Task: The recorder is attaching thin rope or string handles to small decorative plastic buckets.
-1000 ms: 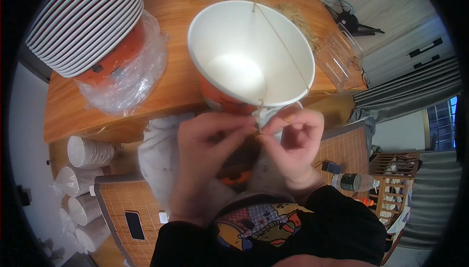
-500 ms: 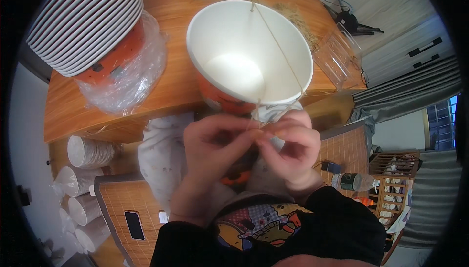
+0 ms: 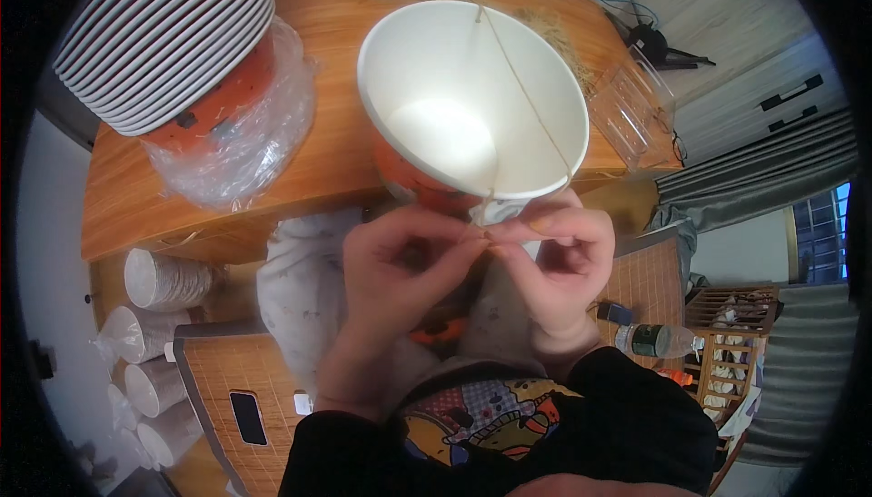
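A large white paper cup (image 3: 472, 97) with an orange outside is held close in front of me, its mouth facing up. A thin tan string (image 3: 525, 97) runs across the mouth from the far rim to the near rim. My left hand (image 3: 400, 270) and my right hand (image 3: 554, 261) meet just under the near rim, fingertips pinched on the string's end beside a small white tab (image 3: 498, 213). Both hands also steady the cup from below.
A wooden table (image 3: 336, 152) lies behind the cup. On it at the left stands a tall stack of cups (image 3: 173, 34) in clear plastic wrap, a clear plastic box (image 3: 627, 106) at the right. More cup stacks (image 3: 145, 333) lie on the floor at the left, a bottle (image 3: 663, 341) at the right.
My fingertips have shifted slightly on the string at the cup's near rim, drawing closer together. The cup has stayed nearly in place.
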A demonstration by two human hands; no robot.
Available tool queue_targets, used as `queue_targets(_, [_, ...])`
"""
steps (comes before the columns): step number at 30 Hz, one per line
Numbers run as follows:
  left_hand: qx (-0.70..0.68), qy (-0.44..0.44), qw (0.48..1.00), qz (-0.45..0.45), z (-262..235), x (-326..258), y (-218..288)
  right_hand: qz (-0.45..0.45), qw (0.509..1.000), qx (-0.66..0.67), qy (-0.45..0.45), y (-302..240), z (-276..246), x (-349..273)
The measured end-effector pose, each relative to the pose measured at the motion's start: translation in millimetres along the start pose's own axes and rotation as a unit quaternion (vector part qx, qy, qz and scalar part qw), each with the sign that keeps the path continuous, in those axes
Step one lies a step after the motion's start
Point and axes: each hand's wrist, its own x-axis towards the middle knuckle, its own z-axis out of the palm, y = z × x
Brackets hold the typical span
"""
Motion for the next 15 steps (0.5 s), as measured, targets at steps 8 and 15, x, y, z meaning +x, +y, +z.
queue_targets(8, [0.064,0.005,0.995,0.072,-2.0,0.1,-5.8,-0.040,0.991,-0.121,0.033,1.6,3.3,-3.5])
queue_targets(15, [0.120,-0.046,0.980,0.151,-3.0,6.2,-4.1,-0.115,0.975,-0.190,0.029,4.2,2.8,-6.3])
